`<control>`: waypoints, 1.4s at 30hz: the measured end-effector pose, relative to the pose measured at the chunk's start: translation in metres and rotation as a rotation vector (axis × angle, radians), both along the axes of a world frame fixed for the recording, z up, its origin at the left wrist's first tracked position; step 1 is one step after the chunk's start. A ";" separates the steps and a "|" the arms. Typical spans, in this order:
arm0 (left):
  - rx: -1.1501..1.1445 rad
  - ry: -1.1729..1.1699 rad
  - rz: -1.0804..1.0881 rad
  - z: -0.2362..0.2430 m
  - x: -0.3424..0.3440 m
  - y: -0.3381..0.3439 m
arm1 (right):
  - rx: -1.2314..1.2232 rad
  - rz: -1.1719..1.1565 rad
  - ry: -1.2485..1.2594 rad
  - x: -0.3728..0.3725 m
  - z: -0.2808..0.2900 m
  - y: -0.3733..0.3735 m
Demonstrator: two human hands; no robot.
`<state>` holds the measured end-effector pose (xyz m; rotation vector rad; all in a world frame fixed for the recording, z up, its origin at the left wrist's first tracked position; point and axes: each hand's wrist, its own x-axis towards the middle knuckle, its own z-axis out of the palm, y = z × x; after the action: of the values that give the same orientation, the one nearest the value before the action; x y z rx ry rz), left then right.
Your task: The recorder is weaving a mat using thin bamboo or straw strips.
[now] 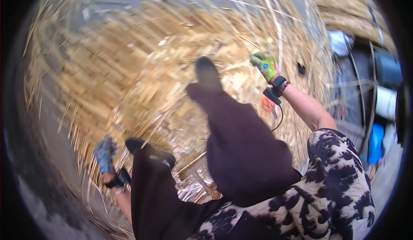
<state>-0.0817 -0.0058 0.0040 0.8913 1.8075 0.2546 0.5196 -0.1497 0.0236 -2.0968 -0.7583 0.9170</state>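
Observation:
My right hand (266, 67), in a green flowered glove, reaches forward over a mat of flattened straw-coloured reeds (142, 63). Its fingers are curled closed, and thin reed strands run close to them; what they hold, if anything, is hidden. Low on the left, my left hand (104, 154), in a blue patterned glove, is at the mat's ragged edge by my shoe. Motion smears its fingers. Scissors with orange-red handles (267, 104) lie on the reeds below my right wrist.
My dark-trousered legs and dark shoes (207, 70) are over the mat. Part of a small wooden stool (202, 182) shows between them. Reed bundles (352, 16) are stacked at the far right. Below them are a dark bucket (388, 69), a white container (386, 102) and a blue object (375, 143).

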 end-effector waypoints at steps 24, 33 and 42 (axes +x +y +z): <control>0.222 0.168 -0.402 0.223 0.098 0.071 | -0.810 -0.407 0.011 0.010 -0.114 -0.317; 0.524 0.293 -0.451 0.323 0.127 0.107 | -0.707 -0.366 0.137 -0.027 -0.111 -0.329; 0.397 0.130 -0.212 0.288 -0.003 0.140 | 0.100 -0.237 0.505 -0.006 -0.026 -0.177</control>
<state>-0.0845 0.1339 0.2918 1.3973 1.7927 0.4372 0.5138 -0.3266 -0.0027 -1.7142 -0.2799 1.1787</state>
